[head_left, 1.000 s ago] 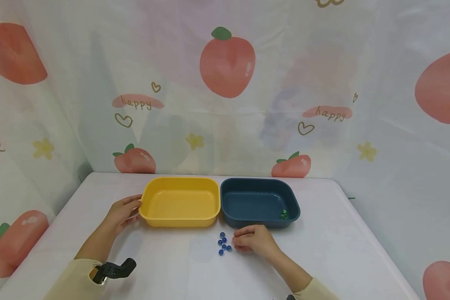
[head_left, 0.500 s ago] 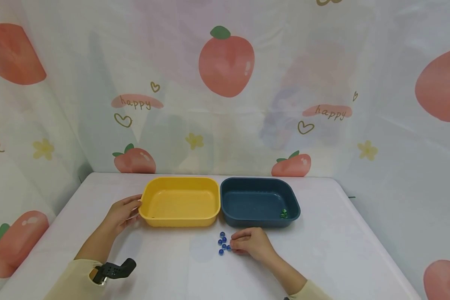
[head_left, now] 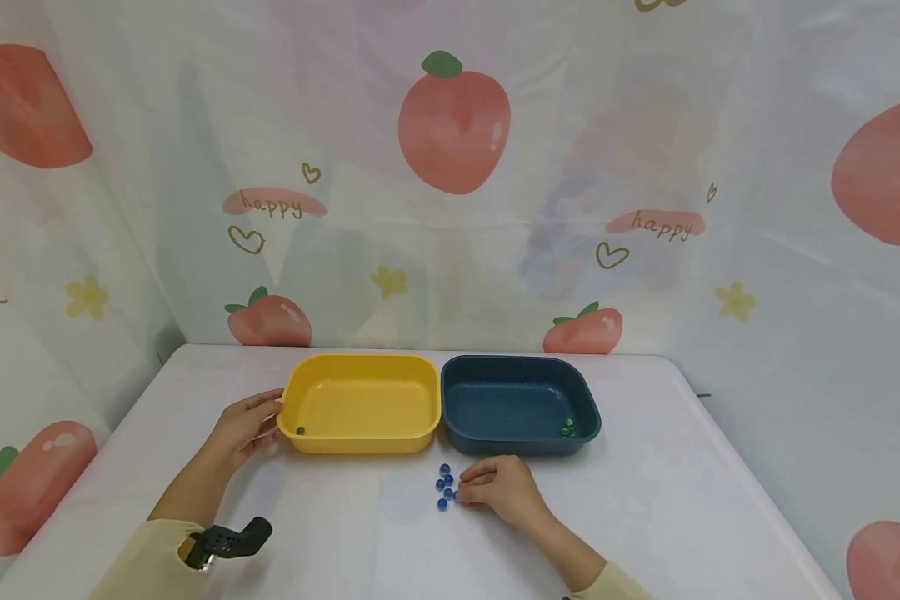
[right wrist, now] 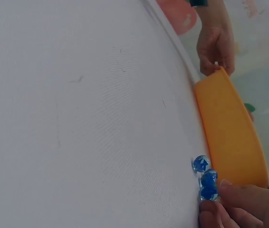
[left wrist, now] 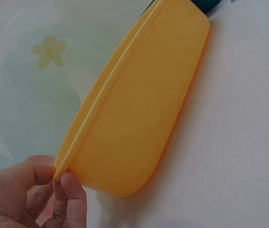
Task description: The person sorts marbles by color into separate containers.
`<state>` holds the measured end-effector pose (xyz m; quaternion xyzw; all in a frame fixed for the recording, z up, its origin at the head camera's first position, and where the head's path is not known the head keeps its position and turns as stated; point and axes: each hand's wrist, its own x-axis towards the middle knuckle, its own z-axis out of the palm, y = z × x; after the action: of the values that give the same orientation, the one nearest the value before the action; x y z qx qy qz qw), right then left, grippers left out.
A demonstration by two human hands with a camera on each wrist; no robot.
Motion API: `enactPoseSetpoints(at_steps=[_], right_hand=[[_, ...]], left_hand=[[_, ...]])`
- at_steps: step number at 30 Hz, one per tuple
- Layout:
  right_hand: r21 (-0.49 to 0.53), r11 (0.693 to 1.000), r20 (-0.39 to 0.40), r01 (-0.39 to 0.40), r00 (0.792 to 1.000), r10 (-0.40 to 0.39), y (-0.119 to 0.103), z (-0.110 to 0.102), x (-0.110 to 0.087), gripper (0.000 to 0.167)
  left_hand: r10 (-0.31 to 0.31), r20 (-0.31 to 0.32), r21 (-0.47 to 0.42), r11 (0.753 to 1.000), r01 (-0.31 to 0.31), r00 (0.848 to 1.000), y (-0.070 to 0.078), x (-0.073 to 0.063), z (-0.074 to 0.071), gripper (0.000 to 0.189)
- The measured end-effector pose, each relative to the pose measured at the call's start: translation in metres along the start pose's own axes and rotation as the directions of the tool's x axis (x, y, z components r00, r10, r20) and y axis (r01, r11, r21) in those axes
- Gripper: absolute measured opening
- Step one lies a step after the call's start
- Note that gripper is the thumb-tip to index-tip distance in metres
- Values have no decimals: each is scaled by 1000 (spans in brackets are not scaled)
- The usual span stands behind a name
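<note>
In the head view my left hand (head_left: 246, 427) holds the left end of a yellow bin (head_left: 360, 446); the left wrist view shows thumb and fingers pinching its rim. One small dark ball (head_left: 301, 431) lies in the bin's near left corner. Several blue marbles (head_left: 445, 470) sit in a loose group on the table, in front of where the two bins meet. My right hand (head_left: 504, 492) has thumb and fingertips around the rightmost blue marble (right wrist: 209, 192), partly covering it in the head view.
Beside the yellow bin, on its right, stands a dark blue bin (head_left: 521, 447) with green marbles (head_left: 567, 428) in its near right corner. A white cloth covers the table (head_left: 330, 533). Behind hangs a fruit-printed curtain (head_left: 495, 275).
My right hand has moved slightly left, its fingertips reaching the rightmost marble. The dark ball has rolled into view inside the yellow bin. My left hand stays on the rim.
</note>
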<state>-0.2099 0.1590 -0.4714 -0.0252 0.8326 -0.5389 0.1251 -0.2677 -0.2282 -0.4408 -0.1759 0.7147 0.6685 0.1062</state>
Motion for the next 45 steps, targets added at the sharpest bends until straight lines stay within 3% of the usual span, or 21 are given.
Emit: enactPoseSetpoints(at_steps=[9,21,30,45], right_hand=[[-84,996,-28,12,1000,-14,-2,1,-1,18],[-83,997,-19,-7,1000,5,-2,1,1,17],[-25,998,9,-49,999,49,-1,-1,3,16],[38,998,21,-58,998,57,-8,-4,-1,19]], left_hand=[[-4,-9,-10,1000,4,1000,0,1,1,54],[-6,-10,-7,1000,6,1000,0,-1,2,54],[5,16,-37,999,-5,1000,1,-3,1,56],[-19,11,-49,999,19,1000,1,-2,0,56]])
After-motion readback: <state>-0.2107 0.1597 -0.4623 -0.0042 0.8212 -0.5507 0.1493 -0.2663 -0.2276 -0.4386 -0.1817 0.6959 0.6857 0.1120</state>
